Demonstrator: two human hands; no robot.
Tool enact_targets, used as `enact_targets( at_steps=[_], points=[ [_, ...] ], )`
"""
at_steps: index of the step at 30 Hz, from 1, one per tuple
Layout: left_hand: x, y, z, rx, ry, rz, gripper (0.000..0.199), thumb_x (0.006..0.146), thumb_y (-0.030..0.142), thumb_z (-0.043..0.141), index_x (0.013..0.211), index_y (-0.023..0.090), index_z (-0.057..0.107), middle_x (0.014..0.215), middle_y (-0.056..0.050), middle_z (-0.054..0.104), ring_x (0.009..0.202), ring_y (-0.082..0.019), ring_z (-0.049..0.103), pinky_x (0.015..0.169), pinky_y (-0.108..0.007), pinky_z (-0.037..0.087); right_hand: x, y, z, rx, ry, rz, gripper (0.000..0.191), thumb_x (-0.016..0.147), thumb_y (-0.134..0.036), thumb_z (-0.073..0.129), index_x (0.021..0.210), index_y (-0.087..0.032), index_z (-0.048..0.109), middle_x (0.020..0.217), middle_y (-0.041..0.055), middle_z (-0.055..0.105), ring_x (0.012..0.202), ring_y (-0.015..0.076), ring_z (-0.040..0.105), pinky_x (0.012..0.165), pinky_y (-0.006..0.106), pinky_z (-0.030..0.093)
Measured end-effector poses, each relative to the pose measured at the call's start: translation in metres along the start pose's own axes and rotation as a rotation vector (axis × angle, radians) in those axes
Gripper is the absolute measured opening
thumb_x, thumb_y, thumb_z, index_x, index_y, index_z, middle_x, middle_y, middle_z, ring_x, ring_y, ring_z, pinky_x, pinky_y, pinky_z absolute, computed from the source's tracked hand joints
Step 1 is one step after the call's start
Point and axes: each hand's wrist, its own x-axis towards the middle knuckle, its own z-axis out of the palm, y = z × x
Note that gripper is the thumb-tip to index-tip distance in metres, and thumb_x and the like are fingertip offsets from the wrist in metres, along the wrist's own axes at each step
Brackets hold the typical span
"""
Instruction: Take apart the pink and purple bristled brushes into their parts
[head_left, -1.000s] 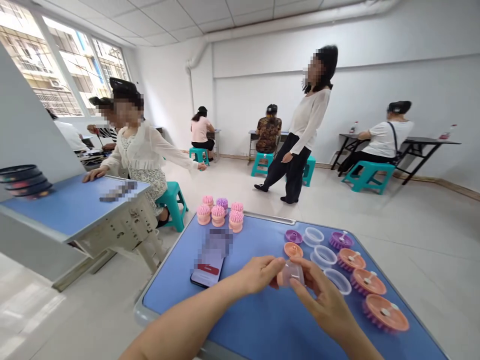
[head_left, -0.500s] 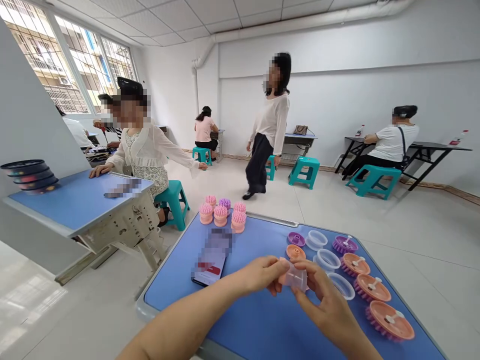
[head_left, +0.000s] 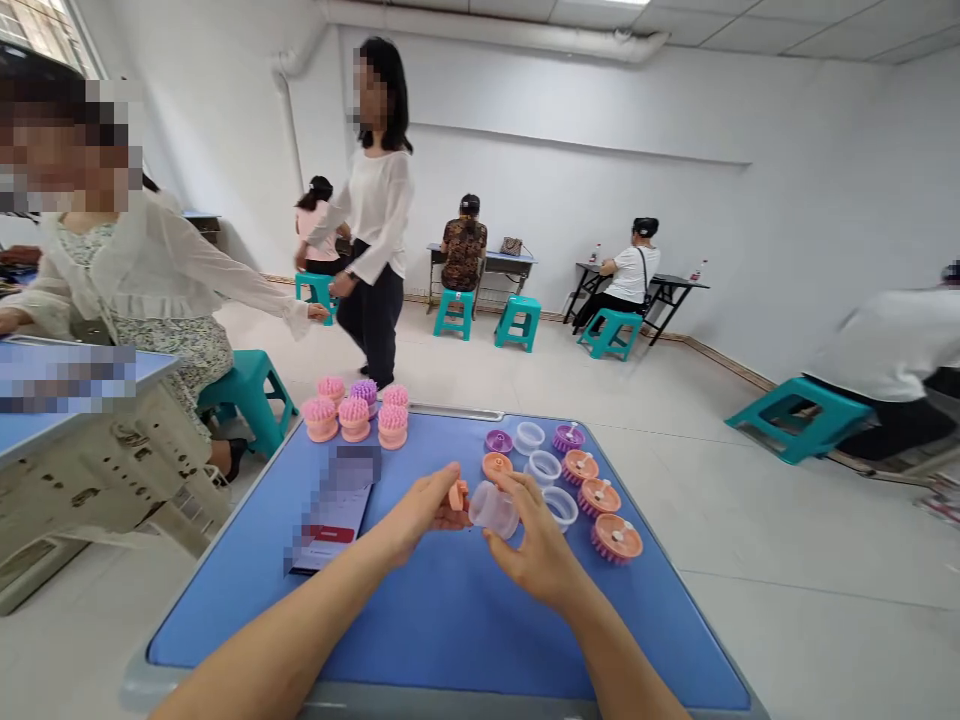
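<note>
Left hand [head_left: 420,510] and right hand [head_left: 536,545] together at clear plastic cup [head_left: 493,510].
I log left pinching orange disc [head_left: 457,495] beside cup, right clamped on it.

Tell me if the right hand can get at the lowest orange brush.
Probably yes: only bare tabletop separates the right hand and the brush, though that hand grips a clear cup.
</note>
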Motion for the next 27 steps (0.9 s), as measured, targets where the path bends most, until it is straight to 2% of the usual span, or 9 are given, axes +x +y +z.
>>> enact_targets(
  at_steps=[6,10,16,19,23,27],
  points=[
    [0.004,-0.003,0.000,-0.039,0.008,0.036,0.048,0.075,0.061,0.046,0.081,0.015,0.055,0.075,-0.002,0.065,0.072,-0.016,0.062,0.081,-0.034,0.046,0.003,-0.001,-0.005,-0.023,0.015,-0.034,0.055,0.067,-0.005,0.050,0.120,-0.020,0.045,0.114,0.0109,0.045,0.110,0.0214,0.046,0.094,0.039,0.042],
    [0.005,0.000,0.000,-0.039,0.016,0.068,0.046,0.076,0.059,0.046,0.083,0.014,0.055,0.075,-0.004,0.066,0.073,-0.017,0.062,0.083,-0.036,0.046,0.004,-0.002,-0.007,-0.036,0.018,-0.005,0.053,0.068,-0.008,0.053,0.119,-0.016,0.046,0.116,0.0128,0.049,0.113,0.0222,0.046,0.096,0.039,0.041],
    [-0.001,0.003,0.004,0.005,-0.080,0.079,0.050,0.077,0.062,0.044,0.085,0.015,0.055,0.075,-0.006,0.066,0.069,-0.018,0.060,0.081,-0.038,0.046,0.003,-0.006,-0.008,-0.049,0.026,0.006,0.053,0.069,-0.015,0.060,0.121,-0.020,0.048,0.109,0.0092,0.059,0.104,0.0228,0.052,0.090,0.040,0.045],
    [-0.001,0.003,0.004,0.009,-0.084,0.085,0.051,0.075,0.064,0.043,0.084,0.016,0.056,0.078,-0.005,0.064,0.076,-0.019,0.059,0.084,-0.037,0.044,0.001,-0.009,-0.014,-0.064,0.112,0.020,0.048,0.069,-0.021,0.064,0.115,-0.019,0.053,0.101,0.0079,0.062,0.096,0.0219,0.055,0.085,0.038,0.047],
    [0.000,0.001,0.002,0.079,-0.029,0.116,0.049,0.075,0.064,0.044,0.087,0.018,0.057,0.092,-0.005,0.059,0.092,-0.020,0.053,0.086,-0.034,0.042,-0.004,-0.006,-0.024,-0.070,0.297,0.070,0.041,0.073,-0.032,0.064,0.111,-0.020,0.055,0.094,0.0060,0.064,0.087,0.0192,0.058,0.077,0.034,0.049],
    [-0.001,0.003,0.001,0.174,-0.081,0.141,0.038,0.078,0.055,0.048,0.074,0.018,0.054,0.095,-0.004,0.054,0.094,-0.018,0.049,0.087,-0.031,0.040,-0.013,0.006,-0.033,-0.045,0.505,0.213,0.044,0.074,-0.040,0.061,0.112,-0.017,0.055,0.096,0.0085,0.064,0.087,0.0195,0.061,0.071,0.031,0.051]
  ],
)
